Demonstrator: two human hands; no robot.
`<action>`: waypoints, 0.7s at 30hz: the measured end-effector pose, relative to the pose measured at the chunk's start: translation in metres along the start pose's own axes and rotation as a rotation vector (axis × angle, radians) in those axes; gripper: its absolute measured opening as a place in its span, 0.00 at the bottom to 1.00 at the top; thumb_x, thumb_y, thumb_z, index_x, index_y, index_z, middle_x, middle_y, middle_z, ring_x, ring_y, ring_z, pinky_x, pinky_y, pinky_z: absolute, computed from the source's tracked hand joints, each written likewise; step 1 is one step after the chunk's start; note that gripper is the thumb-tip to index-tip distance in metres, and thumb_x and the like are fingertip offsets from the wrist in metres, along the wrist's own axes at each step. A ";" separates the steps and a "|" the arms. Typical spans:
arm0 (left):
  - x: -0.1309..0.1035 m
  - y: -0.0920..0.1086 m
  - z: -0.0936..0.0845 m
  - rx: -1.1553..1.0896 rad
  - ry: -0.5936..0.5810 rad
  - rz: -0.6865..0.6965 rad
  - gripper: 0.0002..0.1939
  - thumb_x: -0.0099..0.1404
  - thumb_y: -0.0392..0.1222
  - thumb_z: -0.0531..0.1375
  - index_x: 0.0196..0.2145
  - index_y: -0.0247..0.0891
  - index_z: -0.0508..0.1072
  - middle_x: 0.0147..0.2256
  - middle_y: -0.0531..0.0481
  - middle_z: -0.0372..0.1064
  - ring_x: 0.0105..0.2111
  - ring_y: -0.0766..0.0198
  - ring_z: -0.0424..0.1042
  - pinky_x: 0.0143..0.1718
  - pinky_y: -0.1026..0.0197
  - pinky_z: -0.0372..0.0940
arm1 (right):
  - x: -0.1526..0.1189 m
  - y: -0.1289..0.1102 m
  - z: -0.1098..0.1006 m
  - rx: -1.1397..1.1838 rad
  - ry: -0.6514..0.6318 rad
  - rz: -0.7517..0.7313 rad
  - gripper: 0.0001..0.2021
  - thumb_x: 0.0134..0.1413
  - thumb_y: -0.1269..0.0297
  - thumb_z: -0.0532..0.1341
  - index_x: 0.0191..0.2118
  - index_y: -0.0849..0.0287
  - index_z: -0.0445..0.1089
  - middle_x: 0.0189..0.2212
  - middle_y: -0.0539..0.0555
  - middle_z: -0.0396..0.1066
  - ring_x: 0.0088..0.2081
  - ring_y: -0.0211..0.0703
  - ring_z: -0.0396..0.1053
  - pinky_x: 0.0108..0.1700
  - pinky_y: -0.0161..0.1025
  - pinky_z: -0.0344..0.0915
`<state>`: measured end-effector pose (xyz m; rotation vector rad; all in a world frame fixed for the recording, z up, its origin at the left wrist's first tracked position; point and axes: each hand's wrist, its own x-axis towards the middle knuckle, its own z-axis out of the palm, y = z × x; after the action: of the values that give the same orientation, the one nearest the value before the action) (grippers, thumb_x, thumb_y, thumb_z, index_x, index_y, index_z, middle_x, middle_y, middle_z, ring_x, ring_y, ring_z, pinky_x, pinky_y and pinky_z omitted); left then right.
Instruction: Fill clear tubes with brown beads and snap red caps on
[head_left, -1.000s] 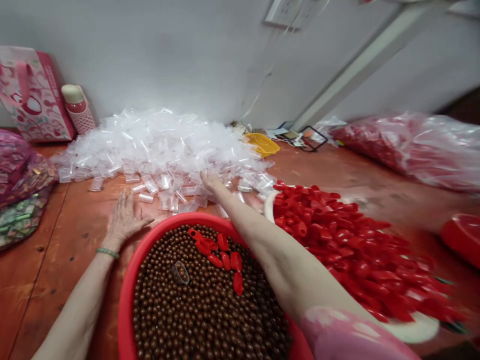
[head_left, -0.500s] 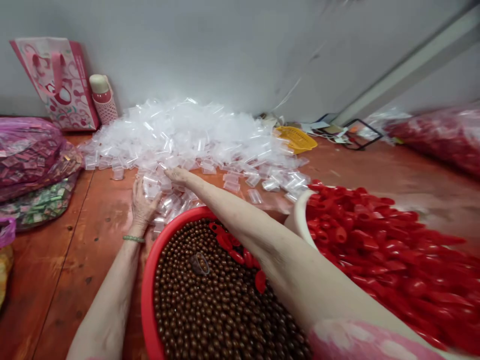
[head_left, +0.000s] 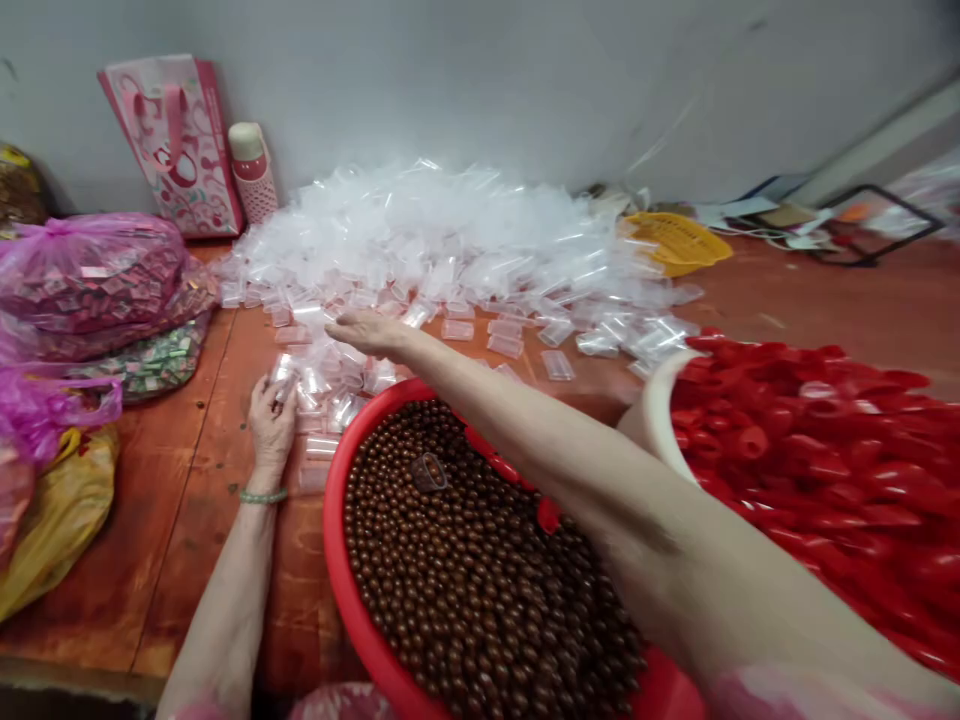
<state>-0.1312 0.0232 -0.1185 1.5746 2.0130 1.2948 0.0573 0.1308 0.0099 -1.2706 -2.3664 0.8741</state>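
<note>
My left hand (head_left: 271,425), with a green bead bracelet at the wrist, has its fingers curled round a transparent plastic tube (head_left: 282,372) at the near left edge of the loose ones. Palm down and fingers stretched out, my right hand (head_left: 371,332) reaches over the small group of tubes in front of the large heap of transparent plastic tubes (head_left: 420,230). Below my right forearm stands a red tub (head_left: 341,560) full of round brown balls (head_left: 465,570). A small transparent cup (head_left: 430,472) lies on the balls, and red plastic pieces (head_left: 499,460) are partly hidden by the forearm.
To the right, a white tub (head_left: 664,405) overflows with red plastic pieces (head_left: 810,480). Purple bags (head_left: 97,270) of small packets and a yellow bag (head_left: 64,530) lie left. Behind are a pink gift bag (head_left: 176,150), a bottle (head_left: 253,170) and a yellow basket (head_left: 675,243).
The view has swung left and down. My left hand has drawn back from the tubes and its fingers have closed; my right hand has flattened out above them.
</note>
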 end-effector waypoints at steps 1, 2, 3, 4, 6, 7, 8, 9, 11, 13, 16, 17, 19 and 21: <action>-0.001 0.001 -0.004 0.003 0.008 -0.001 0.20 0.64 0.49 0.56 0.45 0.32 0.76 0.55 0.35 0.64 0.56 0.52 0.67 0.59 0.51 0.61 | -0.004 -0.005 -0.003 0.000 -0.021 -0.007 0.13 0.64 0.61 0.56 0.39 0.65 0.72 0.36 0.54 0.73 0.38 0.43 0.71 0.42 0.44 0.68; -0.002 0.003 -0.007 0.006 0.016 0.002 0.20 0.64 0.49 0.57 0.45 0.32 0.76 0.56 0.35 0.64 0.56 0.51 0.66 0.59 0.50 0.61 | -0.011 -0.010 -0.007 0.001 -0.039 -0.009 0.14 0.64 0.63 0.53 0.35 0.67 0.73 0.30 0.54 0.72 0.36 0.44 0.71 0.42 0.43 0.67; -0.002 0.007 -0.011 0.009 0.024 0.010 0.19 0.64 0.49 0.58 0.45 0.33 0.76 0.57 0.36 0.63 0.58 0.51 0.64 0.60 0.50 0.59 | -0.021 -0.014 -0.010 0.010 -0.043 -0.025 0.14 0.64 0.65 0.53 0.34 0.66 0.73 0.29 0.53 0.72 0.35 0.43 0.70 0.42 0.42 0.66; -0.001 0.013 -0.016 0.012 0.031 0.030 0.18 0.63 0.48 0.59 0.45 0.33 0.76 0.58 0.36 0.62 0.59 0.51 0.62 0.61 0.49 0.57 | -0.031 -0.018 -0.012 0.024 -0.053 -0.044 0.13 0.62 0.66 0.54 0.35 0.66 0.73 0.29 0.52 0.72 0.35 0.42 0.70 0.41 0.41 0.65; 0.000 0.031 -0.026 0.018 0.049 0.118 0.16 0.63 0.48 0.60 0.44 0.36 0.77 0.59 0.38 0.61 0.62 0.51 0.57 0.64 0.47 0.52 | -0.054 -0.023 -0.015 0.077 -0.070 -0.091 0.12 0.61 0.64 0.55 0.41 0.65 0.73 0.35 0.53 0.74 0.38 0.42 0.71 0.42 0.39 0.65; 0.000 0.042 -0.032 0.013 0.056 0.180 0.15 0.63 0.47 0.61 0.44 0.37 0.77 0.59 0.39 0.61 0.63 0.51 0.56 0.65 0.46 0.50 | -0.065 -0.025 -0.016 0.152 -0.076 -0.108 0.13 0.60 0.63 0.56 0.45 0.65 0.72 0.38 0.55 0.75 0.40 0.42 0.71 0.44 0.39 0.65; -0.001 0.054 -0.038 -0.002 0.052 0.248 0.15 0.63 0.47 0.61 0.44 0.38 0.77 0.58 0.40 0.62 0.62 0.51 0.57 0.64 0.46 0.52 | -0.074 -0.026 -0.015 0.225 -0.073 -0.109 0.16 0.59 0.60 0.57 0.48 0.65 0.71 0.41 0.56 0.75 0.42 0.43 0.71 0.45 0.40 0.66; -0.003 0.065 -0.043 -0.025 0.030 0.315 0.14 0.64 0.46 0.61 0.45 0.38 0.77 0.57 0.40 0.64 0.60 0.52 0.61 0.62 0.47 0.55 | -0.082 -0.027 -0.015 0.301 -0.075 -0.107 0.19 0.59 0.58 0.57 0.50 0.65 0.69 0.42 0.57 0.74 0.42 0.43 0.71 0.46 0.41 0.66; -0.011 0.086 -0.053 -0.065 -0.064 0.435 0.14 0.65 0.44 0.59 0.47 0.39 0.76 0.50 0.42 0.68 0.52 0.57 0.68 0.55 0.52 0.65 | -0.094 -0.028 -0.014 0.443 -0.095 -0.100 0.21 0.57 0.54 0.58 0.51 0.64 0.69 0.43 0.57 0.74 0.42 0.43 0.72 0.45 0.41 0.67; -0.020 0.100 -0.059 -0.067 -0.175 0.542 0.14 0.66 0.41 0.58 0.49 0.39 0.75 0.43 0.45 0.70 0.44 0.62 0.72 0.46 0.59 0.69 | -0.102 -0.028 -0.016 0.543 -0.158 -0.097 0.20 0.55 0.53 0.60 0.46 0.63 0.72 0.40 0.55 0.75 0.39 0.41 0.72 0.43 0.40 0.67; -0.032 0.113 -0.060 -0.016 -0.277 0.688 0.15 0.67 0.38 0.56 0.51 0.39 0.73 0.42 0.45 0.70 0.42 0.64 0.72 0.42 0.63 0.70 | -0.113 -0.027 -0.022 0.585 -0.256 -0.066 0.14 0.49 0.56 0.65 0.38 0.62 0.73 0.32 0.50 0.74 0.34 0.38 0.70 0.40 0.37 0.66; -0.034 0.116 -0.060 0.004 -0.297 0.730 0.16 0.67 0.37 0.55 0.52 0.38 0.72 0.43 0.44 0.70 0.42 0.63 0.72 0.42 0.63 0.70 | -0.117 -0.027 -0.025 0.579 -0.271 -0.049 0.14 0.47 0.57 0.66 0.36 0.62 0.73 0.30 0.48 0.73 0.32 0.37 0.69 0.38 0.36 0.66; -0.036 0.123 -0.056 0.040 -0.331 0.794 0.18 0.67 0.34 0.54 0.54 0.37 0.70 0.44 0.43 0.69 0.44 0.62 0.71 0.44 0.61 0.70 | -0.125 -0.027 -0.031 0.556 -0.279 -0.022 0.14 0.45 0.57 0.67 0.36 0.61 0.73 0.28 0.47 0.72 0.31 0.36 0.68 0.36 0.35 0.65; -0.038 0.131 -0.052 0.047 -0.366 0.830 0.19 0.67 0.32 0.52 0.54 0.36 0.69 0.45 0.42 0.69 0.45 0.61 0.71 0.45 0.60 0.70 | -0.136 -0.027 -0.038 0.508 -0.281 -0.023 0.14 0.46 0.57 0.66 0.38 0.61 0.74 0.29 0.47 0.73 0.31 0.37 0.69 0.36 0.35 0.65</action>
<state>-0.0698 -0.0344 0.0006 2.5824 1.1926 1.0482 0.1355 0.0204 0.0578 -0.9604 -2.1329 1.6069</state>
